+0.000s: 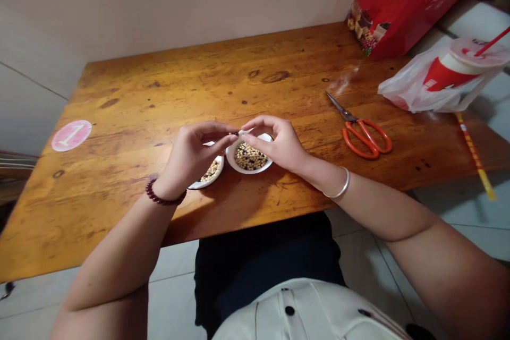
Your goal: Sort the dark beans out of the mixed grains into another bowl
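Note:
My left hand (195, 150), with a dark red bead bracelet on its wrist, is closed in a pinch. Between its fingertips show a few small dark and tan bead-like pieces (233, 134). Facing it, my right hand (277, 141) is pinched too, fingertips nearly meeting the left ones; what it holds is too small to make out. Just below sits a white bowl (251, 172) of small tan and black round pieces (251, 156), beads or beans. A second white bowl (220, 172) with similar contents is partly hidden behind my left hand.
Scissors with orange handles (366, 138) lie on the wooden table (191, 85), to the right. Farther right are a lidded red-and-white cup (454, 70) in a plastic bag, a yellow-and-red stick (474, 154) and a red bag (414, 5). A pink number sticker (71, 135) is at left.

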Tool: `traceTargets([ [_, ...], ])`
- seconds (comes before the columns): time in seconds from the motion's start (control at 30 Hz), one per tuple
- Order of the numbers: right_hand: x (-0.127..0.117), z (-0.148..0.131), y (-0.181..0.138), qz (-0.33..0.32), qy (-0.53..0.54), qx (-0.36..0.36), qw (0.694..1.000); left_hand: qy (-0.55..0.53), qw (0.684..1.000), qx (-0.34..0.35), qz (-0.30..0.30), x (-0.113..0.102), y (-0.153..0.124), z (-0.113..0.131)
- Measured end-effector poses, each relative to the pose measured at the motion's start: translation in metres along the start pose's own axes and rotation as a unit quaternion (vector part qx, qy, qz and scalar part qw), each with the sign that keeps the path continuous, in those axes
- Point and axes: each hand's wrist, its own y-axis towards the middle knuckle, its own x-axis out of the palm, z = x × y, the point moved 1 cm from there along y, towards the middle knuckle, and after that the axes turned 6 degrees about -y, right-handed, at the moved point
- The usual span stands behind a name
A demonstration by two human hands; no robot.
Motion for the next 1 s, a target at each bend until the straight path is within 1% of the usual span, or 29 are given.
traceTargets([
  [0.17, 0.0007, -0.002, -0.0018, -0.029, 0.059, 0.053, 0.996, 0.087, 0.994, 0.051, 0.039, 0.0031, -0.0023, -0.0012],
  [0.27, 0.0014, -0.0028, -0.0007, -0.038, 0.073, 0.071, 0.994, 0.135, 0.987, 0.08, 0.032, 0.0038, -0.0044, 0.0006],
  [0.43, 0.0014, -0.0037, 0.0005, -0.043, 0.085, 0.085, 0.992, 0.174, 0.978, 0.113, 0.025, 0.0024, -0.0062, 0.0026],
  [0.73, 0.0016, -0.0052, 0.0003, -0.039, 0.07, 0.089, 0.993, 0.186, 0.972, 0.14, 0.026, 0.0024, -0.0062, 0.0032],
  [0.97, 0.0013, -0.0036, 0.0013, -0.024, 0.06, 0.083, 0.994, 0.174, 0.971, 0.167, -0.009, 0.0008, -0.0063, 0.0074],
  [1.0, 0.0012, -0.0034, 0.0014, -0.025, 0.056, 0.082, 0.995, 0.175, 0.97, 0.166, -0.007, 0.0007, -0.0063, 0.0072],
])
